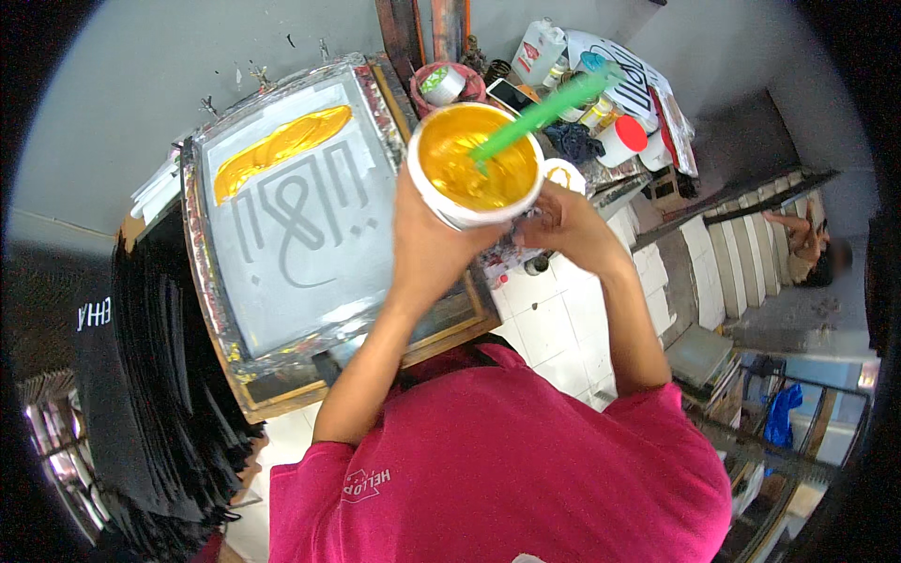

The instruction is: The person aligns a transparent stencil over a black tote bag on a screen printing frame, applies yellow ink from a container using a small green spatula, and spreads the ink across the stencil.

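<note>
A white tub (pixel 457 217) of golden-yellow ink (pixel 488 183) is raised in front of me, with a green stirring stick (pixel 540 120) standing slanted in it. My left hand (pixel 427 239) is closed round the tub's left side and underside. Against its lower right side my right hand (pixel 574 228) is curled, the fingertips partly hidden. To the left lies a framed printing screen (pixel 310 291) with grey mesh and dark stencil lettering. A thick band of the same yellow ink (pixel 282 147) is spread across the screen's far part.
A cluttered bench at the right holds a pink basket (pixel 424 83), a phone (pixel 510 96), a white jar with a red lid (pixel 621 141) and several bottles. Black garments (pixel 160 375) hang in a thick row at left. Another person (pixel 807 246) is far right, beyond white floor tiles (pixel 563 319).
</note>
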Tool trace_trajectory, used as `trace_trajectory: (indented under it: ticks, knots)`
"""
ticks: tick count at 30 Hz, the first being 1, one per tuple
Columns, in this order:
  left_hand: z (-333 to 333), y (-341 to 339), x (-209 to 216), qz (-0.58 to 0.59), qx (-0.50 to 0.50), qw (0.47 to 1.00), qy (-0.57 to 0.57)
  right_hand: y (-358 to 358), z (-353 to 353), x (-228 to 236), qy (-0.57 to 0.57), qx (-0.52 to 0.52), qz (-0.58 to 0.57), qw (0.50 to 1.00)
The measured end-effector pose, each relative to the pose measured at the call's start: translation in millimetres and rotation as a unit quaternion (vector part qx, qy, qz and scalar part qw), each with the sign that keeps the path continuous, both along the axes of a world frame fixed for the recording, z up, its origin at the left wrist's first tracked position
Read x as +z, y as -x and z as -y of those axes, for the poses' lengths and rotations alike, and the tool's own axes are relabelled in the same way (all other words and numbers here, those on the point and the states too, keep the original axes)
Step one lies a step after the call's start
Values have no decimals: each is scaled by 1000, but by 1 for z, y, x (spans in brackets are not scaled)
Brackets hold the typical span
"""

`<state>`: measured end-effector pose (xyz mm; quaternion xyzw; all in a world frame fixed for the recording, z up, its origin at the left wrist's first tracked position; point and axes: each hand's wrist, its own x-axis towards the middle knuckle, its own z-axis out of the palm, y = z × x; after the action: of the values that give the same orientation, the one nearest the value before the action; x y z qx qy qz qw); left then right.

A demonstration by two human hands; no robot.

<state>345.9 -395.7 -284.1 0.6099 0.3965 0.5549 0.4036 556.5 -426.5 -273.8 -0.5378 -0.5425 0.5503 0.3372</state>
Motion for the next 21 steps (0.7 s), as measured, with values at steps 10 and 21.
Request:
trace_trajectory:
  ticks: [10,21]
  knots:
    - [86,-137,-137,-22,41,970,239,-115,33,-171,118,2,-108,987]
    - [74,-188,-221,56,207,956,200,-136,-46,-259,7,108,-127,986]
